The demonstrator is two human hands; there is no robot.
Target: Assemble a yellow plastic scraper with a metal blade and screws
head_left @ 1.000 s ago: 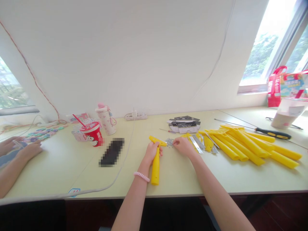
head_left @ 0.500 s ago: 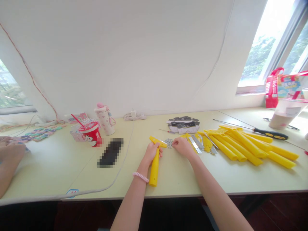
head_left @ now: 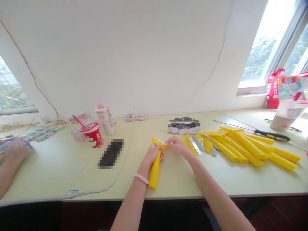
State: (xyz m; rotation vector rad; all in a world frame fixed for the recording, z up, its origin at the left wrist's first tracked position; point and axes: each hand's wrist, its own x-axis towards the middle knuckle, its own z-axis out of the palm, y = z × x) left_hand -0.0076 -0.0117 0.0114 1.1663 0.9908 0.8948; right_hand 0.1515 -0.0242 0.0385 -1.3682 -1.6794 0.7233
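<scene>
The left hand (head_left: pixel 152 155) closes its fingers round one yellow plastic scraper (head_left: pixel 155 170); the right hand (head_left: pixel 179 147) pinches its fingers narrow at the scraper's head.

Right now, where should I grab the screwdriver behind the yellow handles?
Take its black-and-yellow grip, not the thin shaft, coming from above with the right hand. The grip lies flat on the table beyond the pile of yellow handles, clear of them, while the shaft runs off behind the pile.
</scene>
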